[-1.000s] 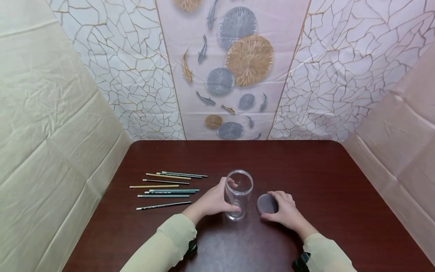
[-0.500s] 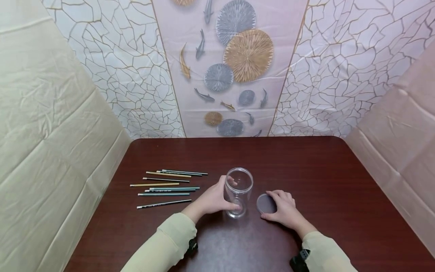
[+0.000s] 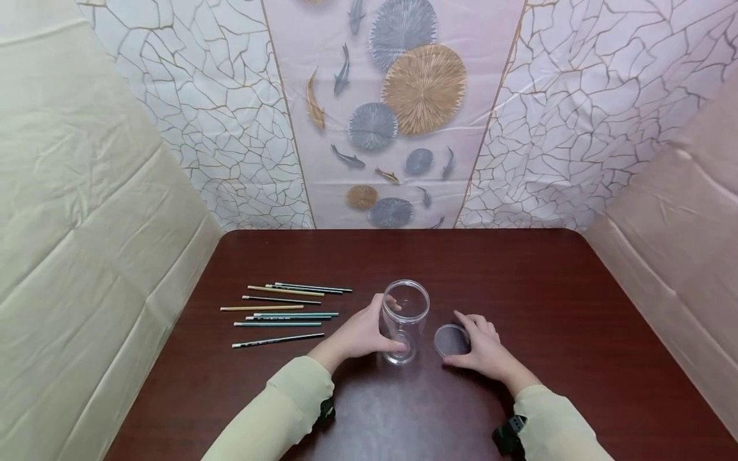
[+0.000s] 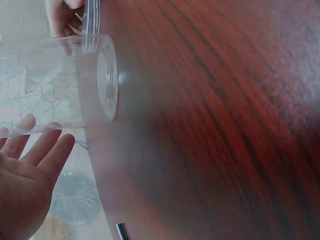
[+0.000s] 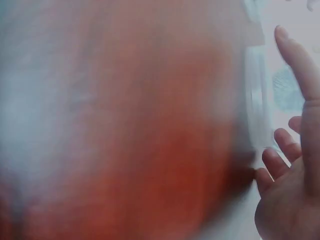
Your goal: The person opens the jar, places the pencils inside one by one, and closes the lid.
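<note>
A clear, wide-mouthed jar (image 3: 410, 330) stands upright on the dark wooden table. My left hand (image 3: 364, 328) holds it from the left, thumb in front and fingertips behind, seen through the wall. In the left wrist view, the fingers of the left hand (image 4: 32, 170) lie along the side of the jar (image 4: 45, 85). To the jar's right, a round clear lid (image 3: 451, 340) lies flat on the table. My right hand (image 3: 483, 347) is spread around its right side, thumb and index finger apart. In the right wrist view, the fingers and thumb of the right hand (image 5: 295, 165) stand off the lid (image 5: 257, 97).
Several pencils (image 3: 277, 324), dark, green and yellow, lie roughly parallel on the left of the table (image 3: 519, 269). A patterned cloth (image 3: 392, 115) hangs behind the table, with pale cloth (image 3: 115, 224) at both sides.
My right hand has loosened from the lid, its index finger lifting away from the far edge. The left hand and the jar have stayed in place; the head view has tilted slightly.
</note>
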The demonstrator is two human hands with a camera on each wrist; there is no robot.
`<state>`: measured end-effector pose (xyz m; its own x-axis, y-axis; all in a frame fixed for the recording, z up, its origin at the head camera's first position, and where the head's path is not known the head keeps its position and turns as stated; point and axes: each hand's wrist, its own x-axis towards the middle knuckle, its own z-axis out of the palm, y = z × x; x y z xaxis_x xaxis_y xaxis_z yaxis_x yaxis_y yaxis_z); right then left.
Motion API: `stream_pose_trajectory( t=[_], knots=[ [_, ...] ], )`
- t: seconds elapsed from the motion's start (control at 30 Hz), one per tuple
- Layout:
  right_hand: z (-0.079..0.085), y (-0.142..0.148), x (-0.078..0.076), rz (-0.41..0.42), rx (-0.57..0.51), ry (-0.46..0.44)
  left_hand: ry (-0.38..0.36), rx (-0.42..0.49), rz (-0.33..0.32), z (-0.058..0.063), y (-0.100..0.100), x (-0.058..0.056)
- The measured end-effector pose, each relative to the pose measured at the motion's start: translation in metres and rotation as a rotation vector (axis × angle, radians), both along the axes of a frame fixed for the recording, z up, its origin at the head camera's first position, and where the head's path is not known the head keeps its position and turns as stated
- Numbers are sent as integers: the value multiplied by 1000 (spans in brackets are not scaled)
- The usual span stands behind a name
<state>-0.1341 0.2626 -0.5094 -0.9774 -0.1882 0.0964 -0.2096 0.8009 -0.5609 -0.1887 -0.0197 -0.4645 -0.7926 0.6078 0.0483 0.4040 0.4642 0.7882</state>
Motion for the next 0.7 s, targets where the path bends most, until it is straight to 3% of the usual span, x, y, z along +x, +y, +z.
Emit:
stream_pose_trajectory(
  t=[0.23, 0.7],
  knots=[
    [21, -4, -3, 52, -183, 57, 10, 1, 3, 0, 1, 0],
    [61, -37, -8, 171, -381, 168, 38, -11, -8, -1, 1, 0]
  ],
)
